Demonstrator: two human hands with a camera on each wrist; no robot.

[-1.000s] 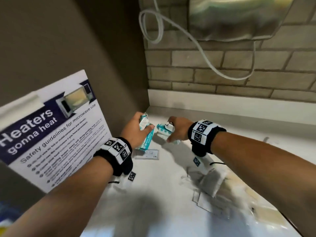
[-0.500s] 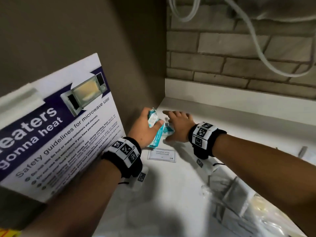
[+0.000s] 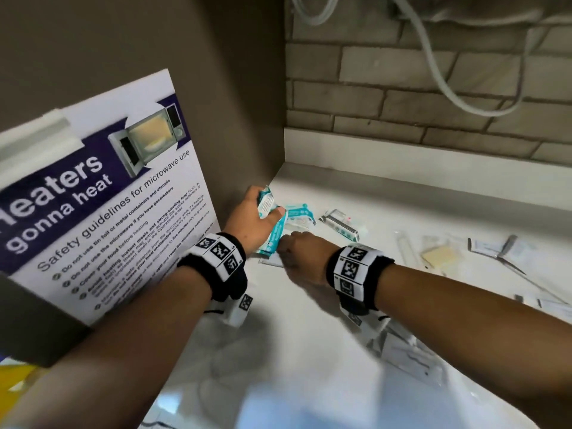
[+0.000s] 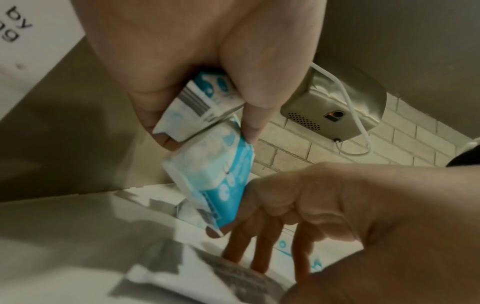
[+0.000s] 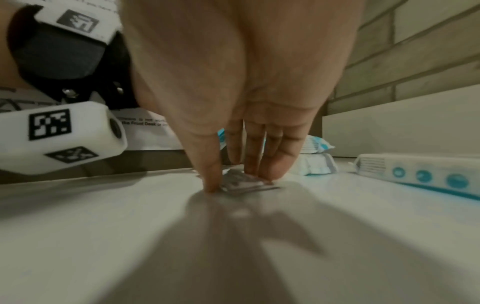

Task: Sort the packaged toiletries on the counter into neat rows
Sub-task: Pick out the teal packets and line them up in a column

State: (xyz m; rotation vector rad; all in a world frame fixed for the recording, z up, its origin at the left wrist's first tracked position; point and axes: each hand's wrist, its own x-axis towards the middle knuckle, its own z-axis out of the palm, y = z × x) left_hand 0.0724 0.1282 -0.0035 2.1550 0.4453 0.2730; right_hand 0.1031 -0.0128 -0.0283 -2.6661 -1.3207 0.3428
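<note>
My left hand (image 3: 263,218) is by the side wall and grips two teal-and-white packets (image 4: 207,144), one above the other, just over the counter (image 3: 294,351). My right hand (image 3: 298,252) is right beside it, fingers pointing down. In the right wrist view its thumb and fingertips (image 5: 270,170) pinch a small flat sachet (image 5: 244,182) that lies on the counter. Two more teal packets (image 3: 298,215) lie stacked in the corner beyond the hands. A long boxed toothbrush pack (image 3: 340,226) lies to their right.
A microwave safety poster (image 3: 102,205) leans on the left wall close to my left forearm. Several loose sachets and packs (image 3: 439,255) are scattered over the counter's right side. A hand dryer (image 4: 335,105) with a white cable (image 3: 433,72) hangs on the brick back wall.
My right hand has left a teal packet in the corner, drawn back toward me and come down on the flat sachet. My left hand still grips its packets.
</note>
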